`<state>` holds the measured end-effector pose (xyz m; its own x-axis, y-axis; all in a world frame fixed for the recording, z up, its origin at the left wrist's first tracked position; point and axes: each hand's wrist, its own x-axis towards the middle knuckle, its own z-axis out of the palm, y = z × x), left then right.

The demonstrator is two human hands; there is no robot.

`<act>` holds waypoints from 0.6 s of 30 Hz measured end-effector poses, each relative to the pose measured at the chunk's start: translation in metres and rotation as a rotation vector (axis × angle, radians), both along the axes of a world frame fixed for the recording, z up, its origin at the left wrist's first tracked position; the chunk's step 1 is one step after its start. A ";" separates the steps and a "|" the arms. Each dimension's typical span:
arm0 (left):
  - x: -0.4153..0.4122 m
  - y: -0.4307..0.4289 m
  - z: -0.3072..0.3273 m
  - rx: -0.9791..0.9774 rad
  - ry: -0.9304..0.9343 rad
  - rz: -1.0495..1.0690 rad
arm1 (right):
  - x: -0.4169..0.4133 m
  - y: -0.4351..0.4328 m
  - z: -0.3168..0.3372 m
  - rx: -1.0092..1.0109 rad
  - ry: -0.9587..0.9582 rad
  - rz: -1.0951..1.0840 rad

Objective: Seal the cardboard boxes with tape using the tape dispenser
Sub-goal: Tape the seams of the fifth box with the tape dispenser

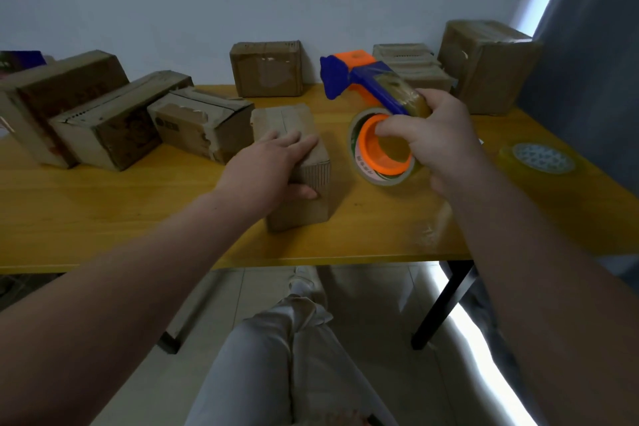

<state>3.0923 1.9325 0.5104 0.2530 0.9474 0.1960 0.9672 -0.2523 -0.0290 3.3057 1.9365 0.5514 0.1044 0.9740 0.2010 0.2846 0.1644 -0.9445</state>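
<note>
A small cardboard box (304,204) stands on the yellow table (138,218) in front of me. My left hand (266,166) rests on its top, fingers stretched over the lid and thumb against its near side. Just right of the box, my right hand (435,135) grips the blue and orange tape dispenser (366,79), held above the table with its blue blade end pointing away to the left. The tape roll (383,169) on its orange hub hangs below my fingers.
Several more cardboard boxes stand along the wall: a cluster at the left (103,114), one in the middle (268,69), a tall one at the far right (491,62). A spare tape roll (539,159) lies near the table's right edge. My legs show below the table.
</note>
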 end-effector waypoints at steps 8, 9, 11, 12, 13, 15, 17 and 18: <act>-0.022 0.003 0.015 -0.183 -0.076 -0.232 | 0.008 -0.001 0.000 0.017 -0.048 0.126; -0.025 0.003 0.016 -0.193 -0.069 -0.235 | 0.010 -0.001 0.000 0.018 -0.049 0.137; -0.029 0.000 0.018 -0.187 -0.100 -0.227 | 0.013 -0.001 0.001 0.023 -0.055 0.157; -0.030 -0.003 0.020 -0.160 -0.158 -0.212 | 0.015 -0.001 0.002 0.026 -0.065 0.168; -0.030 -0.007 0.023 -0.115 -0.257 -0.179 | 0.016 -0.001 0.002 0.029 -0.075 0.181; -0.026 -0.013 0.030 -0.007 -0.547 -0.079 | 0.019 -0.001 0.002 0.043 -0.095 0.214; -0.021 -0.016 0.038 -0.015 -0.936 0.047 | 0.019 -0.003 0.001 0.059 -0.126 0.251; -0.019 -0.017 0.044 -0.099 -1.153 0.112 | 0.019 -0.004 0.001 0.066 -0.141 0.270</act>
<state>3.0734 1.9156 0.5544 -0.1134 0.9773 0.1791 0.4241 -0.1154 0.8982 3.3248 1.9327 0.5524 -0.1900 0.9471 0.2589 0.3495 0.3116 -0.8836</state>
